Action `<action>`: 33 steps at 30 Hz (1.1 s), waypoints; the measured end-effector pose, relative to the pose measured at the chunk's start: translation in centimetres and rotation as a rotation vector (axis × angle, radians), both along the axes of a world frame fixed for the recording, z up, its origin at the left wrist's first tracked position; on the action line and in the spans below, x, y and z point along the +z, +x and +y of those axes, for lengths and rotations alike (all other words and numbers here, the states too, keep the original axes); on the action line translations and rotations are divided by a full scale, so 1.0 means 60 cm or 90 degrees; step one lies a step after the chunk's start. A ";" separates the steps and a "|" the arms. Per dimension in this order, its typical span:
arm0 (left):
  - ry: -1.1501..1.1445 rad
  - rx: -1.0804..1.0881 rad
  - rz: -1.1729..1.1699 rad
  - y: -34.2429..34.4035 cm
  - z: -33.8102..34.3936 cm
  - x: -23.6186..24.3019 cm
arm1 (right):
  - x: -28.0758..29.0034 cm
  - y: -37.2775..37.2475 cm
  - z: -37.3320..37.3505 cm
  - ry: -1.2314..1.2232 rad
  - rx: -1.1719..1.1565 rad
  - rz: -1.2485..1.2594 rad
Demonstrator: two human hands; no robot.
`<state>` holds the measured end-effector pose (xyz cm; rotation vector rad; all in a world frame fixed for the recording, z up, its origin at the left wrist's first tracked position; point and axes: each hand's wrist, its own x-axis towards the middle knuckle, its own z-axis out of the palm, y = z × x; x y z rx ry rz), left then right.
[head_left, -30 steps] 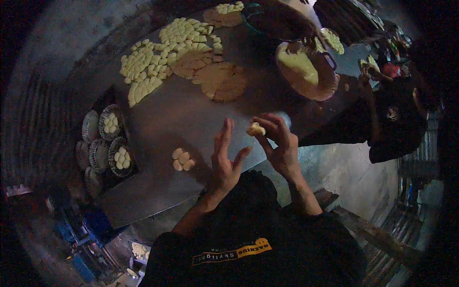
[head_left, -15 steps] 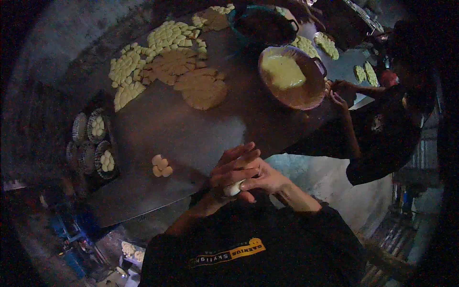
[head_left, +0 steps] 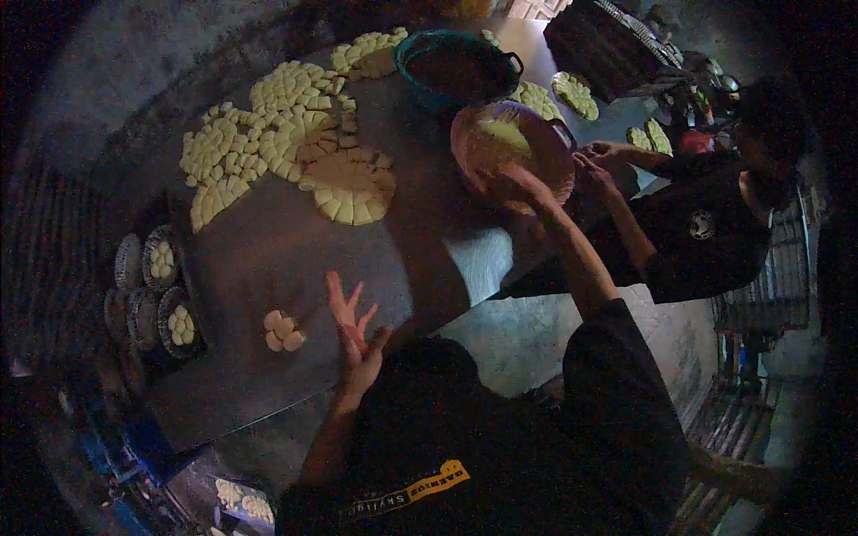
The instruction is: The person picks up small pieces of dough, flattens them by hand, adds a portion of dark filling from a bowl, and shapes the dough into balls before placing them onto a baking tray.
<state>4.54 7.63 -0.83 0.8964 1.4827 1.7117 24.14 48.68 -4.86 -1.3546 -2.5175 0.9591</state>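
My left hand [head_left: 353, 317] hovers over the near part of the dark table, its fingers spread and nothing in them. Beside it on the left lies a small cluster of round dough balls [head_left: 284, 330]. Reaching away to the right, my right hand [head_left: 511, 181] is inside a reddish basin [head_left: 556, 183]; its fingers are dim and blurred, so I cannot make out their grip. A pale yellow mass [head_left: 502, 136] sits in the basin beyond that hand.
Cut dough pieces [head_left: 295, 94] cover the far left of the table. A green-rimmed basin [head_left: 399, 67] stands behind the reddish one. Round tins with dough [head_left: 181, 326] are at the left edge. At the right, a co-worker's hands [head_left: 597, 161] are close to the reddish basin.
My hands were together around a pale dough ball; now they are apart and it is out of them. The right went into the basin, the left opened near the cluster. The view shifted.
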 end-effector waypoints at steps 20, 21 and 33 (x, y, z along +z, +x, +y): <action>-0.003 -0.090 -0.293 -0.124 -0.132 0.005 | 0.162 -0.219 -0.437 -0.405 0.251 0.348; -0.007 -0.078 -0.305 -0.124 -0.133 0.012 | 0.161 -0.232 -0.491 -0.431 0.239 0.319; -0.032 0.095 -0.110 -0.161 -0.179 -0.002 | 0.121 -0.337 -0.637 0.168 0.347 0.218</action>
